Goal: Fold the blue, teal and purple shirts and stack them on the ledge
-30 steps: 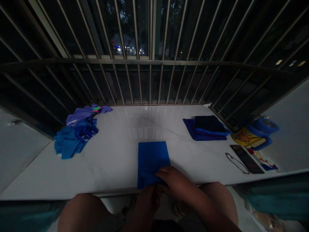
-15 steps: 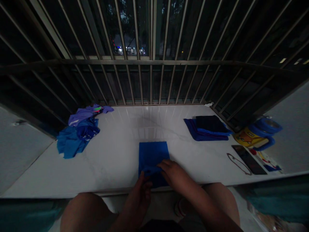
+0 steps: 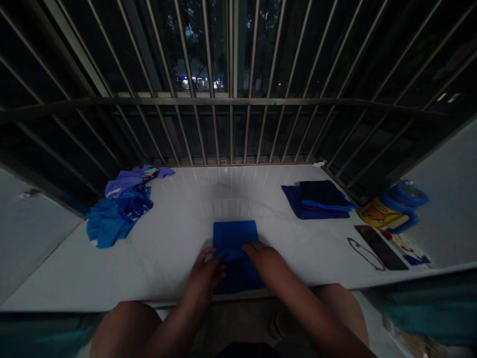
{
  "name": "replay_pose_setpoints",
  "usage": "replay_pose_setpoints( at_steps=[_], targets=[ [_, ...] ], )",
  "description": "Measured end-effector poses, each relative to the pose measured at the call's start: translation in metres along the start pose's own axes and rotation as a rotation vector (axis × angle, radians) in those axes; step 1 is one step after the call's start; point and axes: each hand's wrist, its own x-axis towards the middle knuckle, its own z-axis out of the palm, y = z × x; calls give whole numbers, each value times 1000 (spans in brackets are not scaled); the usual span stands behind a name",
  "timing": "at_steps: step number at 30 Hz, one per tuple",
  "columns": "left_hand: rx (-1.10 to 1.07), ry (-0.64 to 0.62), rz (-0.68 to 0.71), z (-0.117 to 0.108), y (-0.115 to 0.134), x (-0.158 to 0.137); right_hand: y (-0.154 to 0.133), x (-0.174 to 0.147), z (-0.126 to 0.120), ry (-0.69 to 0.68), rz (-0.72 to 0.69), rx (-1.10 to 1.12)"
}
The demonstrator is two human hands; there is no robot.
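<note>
A folded blue garment (image 3: 235,232) lies on the white ledge right in front of me, its near end close to the front edge. At its left side is my left hand (image 3: 209,268), fingers bent and pinching a raised fold of the fabric. My right hand (image 3: 263,256) grips the same fold from the right, fingertips closed on the cloth. Part of the fold is hidden under the fingers, and the dim light hides the fabric's details.
Crumpled blue and purple clothes (image 3: 122,209) lie at the left. Folded dark-blue clothes (image 3: 320,201) are stacked at the right. Beyond them are a yellow and blue mug (image 3: 383,211), a dark phone (image 3: 382,248) and a cord loop (image 3: 367,254). Metal bars (image 3: 231,101) close off the back.
My left hand has moved up and outward to the garment's left edge, and the raised fold has shifted slightly away from me. My right hand stays at the right side of the fold.
</note>
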Motion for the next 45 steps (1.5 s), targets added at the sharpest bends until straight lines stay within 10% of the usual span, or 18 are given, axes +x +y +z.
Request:
replay_pose_setpoints(
  at_steps=[6,17,25,29,36,45],
  targets=[
    [201,-111,252,-5,46,-11,4,5,-30,198,-30,-36],
    [944,-90,483,-91,-67,-30,1,-74,147,442,-215,-31],
    [1638,-132,1411,-107,-92,5,-2,-54,161,423,-145,-87],
    [1779,-136,1643,-124,-98,21,6,-56,160,461,-203,-83],
    [1414,-293,1431,-135,-76,17,7,-75,104,244,-161,18],
    [1211,-243,995,-41,-18,33,47,-88,-85,176,227,478]
  ],
)
